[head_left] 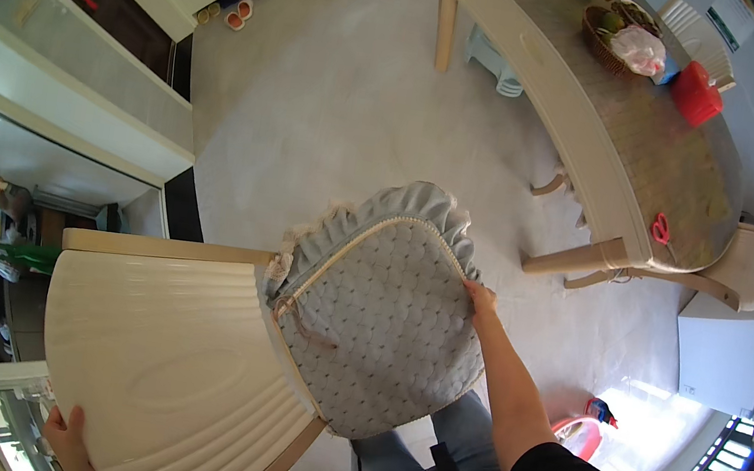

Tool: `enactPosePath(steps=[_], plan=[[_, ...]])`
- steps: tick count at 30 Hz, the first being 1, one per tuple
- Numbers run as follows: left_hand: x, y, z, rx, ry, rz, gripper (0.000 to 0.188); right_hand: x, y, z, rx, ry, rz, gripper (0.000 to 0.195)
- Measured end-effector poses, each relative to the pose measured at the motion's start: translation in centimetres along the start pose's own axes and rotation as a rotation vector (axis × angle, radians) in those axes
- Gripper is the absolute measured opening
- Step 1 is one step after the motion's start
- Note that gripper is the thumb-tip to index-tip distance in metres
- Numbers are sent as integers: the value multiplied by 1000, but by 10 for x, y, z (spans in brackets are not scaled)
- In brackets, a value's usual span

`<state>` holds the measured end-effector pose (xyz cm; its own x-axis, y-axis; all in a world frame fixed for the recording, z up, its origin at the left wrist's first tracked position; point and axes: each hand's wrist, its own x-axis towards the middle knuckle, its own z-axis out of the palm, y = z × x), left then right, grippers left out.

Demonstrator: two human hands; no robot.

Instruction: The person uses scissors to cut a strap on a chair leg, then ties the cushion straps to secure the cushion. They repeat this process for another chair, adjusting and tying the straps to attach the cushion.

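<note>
In front of me stands a chair with a cream padded backrest in a light wooden frame. A grey quilted seat cushion with a ruffled edge and cream piping covers its seat. A thin brown tie lies over the cushion's corner by the backrest. At the lower left, my left hand grips the backrest's outer edge, its fingers partly behind it. My right hand holds the cushion's right edge near the ruffle, with the thumb on top.
A dining table curves along the right, with red-handled scissors, a wicker basket and a red container. Another chair stands at its end. A plastic stool is beneath. A red-rimmed basin lies at the lower right.
</note>
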<state>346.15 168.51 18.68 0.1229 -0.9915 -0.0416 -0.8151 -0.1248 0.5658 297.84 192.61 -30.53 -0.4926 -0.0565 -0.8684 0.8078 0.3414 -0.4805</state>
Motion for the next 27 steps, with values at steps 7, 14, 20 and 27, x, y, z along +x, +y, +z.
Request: enactPosePath(steps=[7,14,20,27], plan=[[7,28,19,-63,-35,-62,20,21,3,4,9,23,96,26],[31,24,41,-170,-38,-217,23,29,-28,3,-115,36,119,33],[38,26,53,-201,-102,-281,24,35,-36,-1,-264,139,117,35],[39,73,63,-104,-1,-389,19,78,-25,-4,-366,-17,96,35]])
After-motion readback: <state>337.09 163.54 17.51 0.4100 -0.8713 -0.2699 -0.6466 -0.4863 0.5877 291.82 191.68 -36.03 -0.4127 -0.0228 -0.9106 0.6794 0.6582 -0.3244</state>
